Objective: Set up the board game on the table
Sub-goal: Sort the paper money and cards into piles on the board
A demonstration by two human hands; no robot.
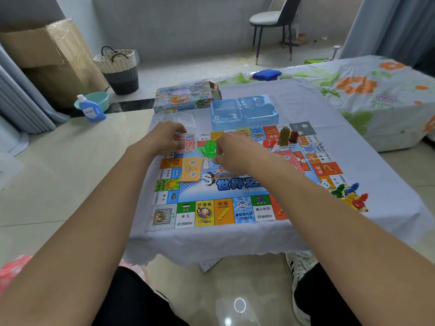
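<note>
Game board point(226, 184) lies flat on the clothed table point(353, 142). Right hand point(231, 150) fingers curled, pinching green plastic pieces point(208, 147) just above the board's far-left area. Left hand point(164, 137) grips a stack of red cards point(187, 143) at the board's far-left corner.

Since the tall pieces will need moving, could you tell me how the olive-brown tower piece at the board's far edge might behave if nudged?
The olive-brown plastic tower piece stands upright, tall and narrow, so a push near its top would probably tip it. It looks like light moulded plastic, likely to slide on the glossy printed game board. The dark red piece beside it might get knocked.
</note>
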